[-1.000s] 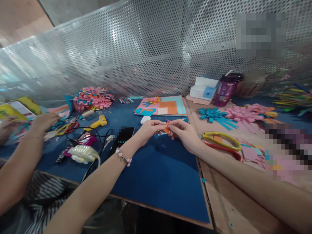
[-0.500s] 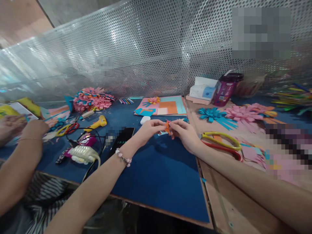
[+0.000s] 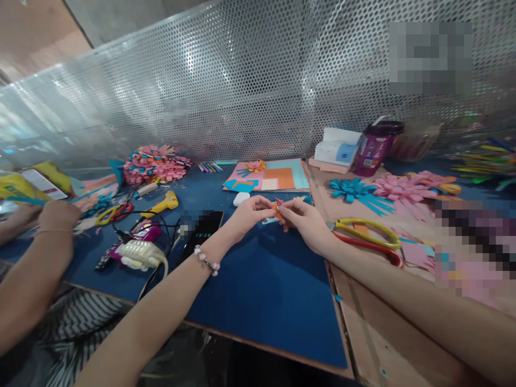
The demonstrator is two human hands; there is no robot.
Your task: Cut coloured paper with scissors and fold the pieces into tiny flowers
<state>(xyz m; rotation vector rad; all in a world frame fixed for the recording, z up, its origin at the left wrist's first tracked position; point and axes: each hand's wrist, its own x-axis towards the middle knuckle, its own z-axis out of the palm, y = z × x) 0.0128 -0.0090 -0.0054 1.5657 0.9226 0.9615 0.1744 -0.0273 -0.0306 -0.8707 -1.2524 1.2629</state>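
Observation:
My left hand (image 3: 249, 215) and my right hand (image 3: 303, 219) meet above the blue mat (image 3: 262, 290), fingertips pinched together on a small orange paper piece (image 3: 276, 210). A beaded bracelet (image 3: 206, 262) is on my left wrist. Most of the paper piece is hidden between the fingers. A black phone (image 3: 202, 233) lies just left of my left hand. Yellow-handled scissors (image 3: 368, 230) and a red-handled pair (image 3: 373, 249) lie on the wooden board to the right of my right hand.
A co-worker's arm (image 3: 28, 269) reaches onto the table at the left, near scissors (image 3: 110, 213) and a yellow glue gun (image 3: 163, 204). Paper flowers (image 3: 155, 164), coloured sheets (image 3: 268, 176), a tissue box (image 3: 337, 148), a purple jar (image 3: 377, 145) and a perforated metal screen (image 3: 258, 80) stand behind.
My hands have stayed together on the orange piece, turning it slightly. The co-worker's hand at the left has pulled back toward the table's left edge.

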